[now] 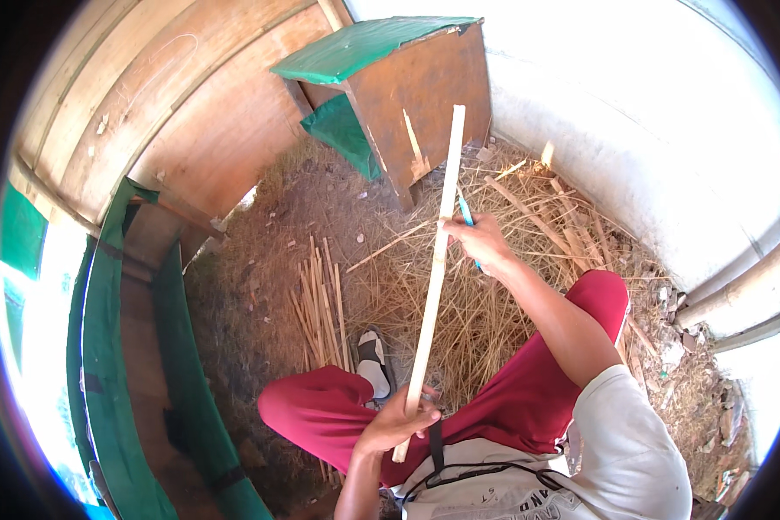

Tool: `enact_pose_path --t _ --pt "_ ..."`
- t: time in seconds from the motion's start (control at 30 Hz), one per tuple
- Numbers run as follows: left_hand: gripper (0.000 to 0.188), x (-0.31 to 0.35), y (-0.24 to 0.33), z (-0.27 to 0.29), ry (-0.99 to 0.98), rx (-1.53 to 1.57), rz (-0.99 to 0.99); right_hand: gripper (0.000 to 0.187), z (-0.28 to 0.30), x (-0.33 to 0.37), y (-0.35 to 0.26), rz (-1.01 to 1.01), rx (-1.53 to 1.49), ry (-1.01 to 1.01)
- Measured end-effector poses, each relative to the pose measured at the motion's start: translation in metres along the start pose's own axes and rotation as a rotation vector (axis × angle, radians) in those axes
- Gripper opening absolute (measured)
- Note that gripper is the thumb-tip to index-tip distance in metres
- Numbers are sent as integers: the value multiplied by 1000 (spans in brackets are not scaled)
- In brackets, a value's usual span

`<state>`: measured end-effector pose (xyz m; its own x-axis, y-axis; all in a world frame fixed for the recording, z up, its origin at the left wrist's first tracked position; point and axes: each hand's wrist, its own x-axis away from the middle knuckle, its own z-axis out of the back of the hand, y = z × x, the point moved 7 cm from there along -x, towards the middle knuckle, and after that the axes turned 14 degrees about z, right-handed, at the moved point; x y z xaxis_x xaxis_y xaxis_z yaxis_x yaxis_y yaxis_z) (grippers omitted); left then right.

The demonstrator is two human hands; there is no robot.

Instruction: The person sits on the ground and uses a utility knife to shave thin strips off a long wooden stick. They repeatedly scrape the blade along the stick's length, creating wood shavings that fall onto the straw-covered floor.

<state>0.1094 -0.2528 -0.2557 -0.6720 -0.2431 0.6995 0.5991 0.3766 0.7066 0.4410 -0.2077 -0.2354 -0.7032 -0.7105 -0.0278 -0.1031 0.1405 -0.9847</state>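
A long pale bamboo strip [433, 299] slants upward in front of me, its lower end near my lap. My left hand [396, 422] is closed round the strip close to that lower end. Farther up, my right hand [483, 243] has its thumb and fingers against the strip. The same hand grips a slim blue tool [466, 210], which points up beside the strip; whether it is a knife or a pen I cannot tell.
Several split strips [321, 303] lie left of my foot. A heap of thin shavings [485, 334] covers the ground ahead. Beyond stands a wooden cabinet [425, 95] with a green cover. Green-covered shelving [121, 347] is at left, a white wall [633, 130] at right.
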Motion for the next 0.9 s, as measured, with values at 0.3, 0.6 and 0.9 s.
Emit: enact_pose_path --t 0.3,0.6,0.9 --pt "50 148 79 112 1640 -806 -386 18 46 -13 -16 184 -100 348" --pt "80 98 -101 202 923 668 -530 24 52 -4 -24 205 -209 448" --pt "83 75 -168 112 609 837 -526 24 56 4 -33 196 -225 537"
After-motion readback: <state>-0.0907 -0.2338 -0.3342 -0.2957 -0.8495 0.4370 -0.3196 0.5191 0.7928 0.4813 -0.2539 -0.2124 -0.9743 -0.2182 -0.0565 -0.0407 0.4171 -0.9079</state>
